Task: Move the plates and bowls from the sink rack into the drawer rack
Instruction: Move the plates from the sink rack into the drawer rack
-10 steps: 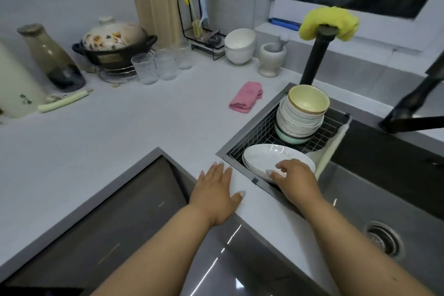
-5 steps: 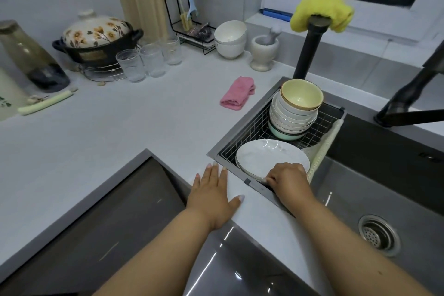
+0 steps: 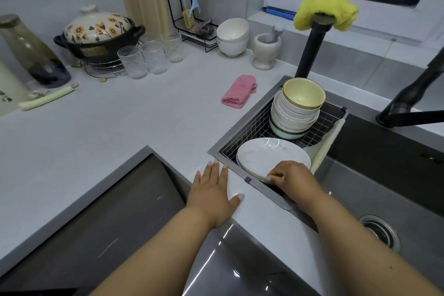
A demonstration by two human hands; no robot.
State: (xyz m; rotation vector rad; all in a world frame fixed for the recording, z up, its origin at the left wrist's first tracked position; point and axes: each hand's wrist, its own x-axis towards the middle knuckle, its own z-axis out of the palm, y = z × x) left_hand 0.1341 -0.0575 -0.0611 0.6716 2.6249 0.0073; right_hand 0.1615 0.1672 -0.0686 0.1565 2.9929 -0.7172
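Right hand: right hand reaches into the sink rack, fingers curled over the near rim of the top plate, pinching its edge. A second ago the fingers lay flatter on the plate face; now they have closed on the rim.
Left hand: left hand lies flat on the counter, fingers spread and straight, just left of the rack's corner. It has not moved.
Plates: stack of white plates sits at the near end of the rack, touching the wire. Whether the top plate is lifted clear of the one below, I cannot tell.
Bowls: stack of bowls stands upright at the far end of the rack, a cream-yellow bowl on top and a pale green one at the bottom.
Drawer rack: not in view; a closed dark glossy front fills the space below the counter edge.
Nearby: pink cloth lies on the counter beside the sink; a black tap wears a yellow cloth.
Meaning for the task: nothing seems moved yet. The fresh grip suggests the first plate is about to come out, and the drawer will probably need opening first.
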